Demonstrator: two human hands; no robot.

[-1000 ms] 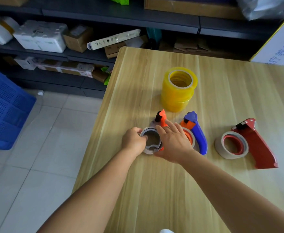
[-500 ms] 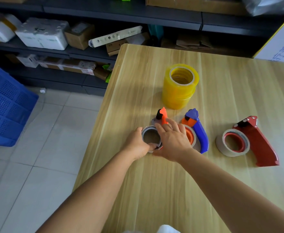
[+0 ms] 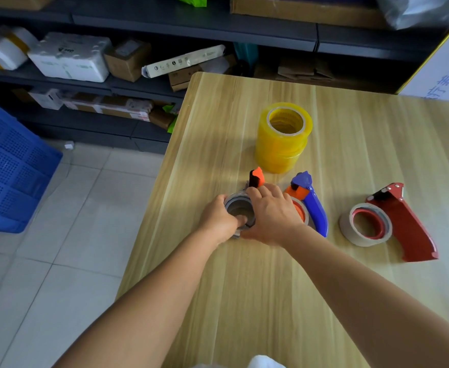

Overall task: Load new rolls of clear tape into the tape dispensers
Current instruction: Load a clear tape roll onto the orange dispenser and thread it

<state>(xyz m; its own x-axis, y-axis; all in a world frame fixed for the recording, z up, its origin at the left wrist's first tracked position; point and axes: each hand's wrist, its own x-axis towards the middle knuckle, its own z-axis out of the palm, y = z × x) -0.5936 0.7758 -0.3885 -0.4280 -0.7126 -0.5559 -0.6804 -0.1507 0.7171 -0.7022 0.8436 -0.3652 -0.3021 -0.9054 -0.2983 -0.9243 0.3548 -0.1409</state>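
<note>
**Left thumb now hooked inside the core**

The spent roll sits on the orange dispenser near the table's left edge. A second ago our left hand only gripped its outer rim; now the thumb has curled into the core — we judge the empty ring is being worked off. Our right hand keeps its fingers curled over the roll's 3 o'clock side, steadying it. The stack of new rolls waits at 1 o'clock, untouched; the blue dispenser and red dispenser lie at 3 o'clock.
</note>
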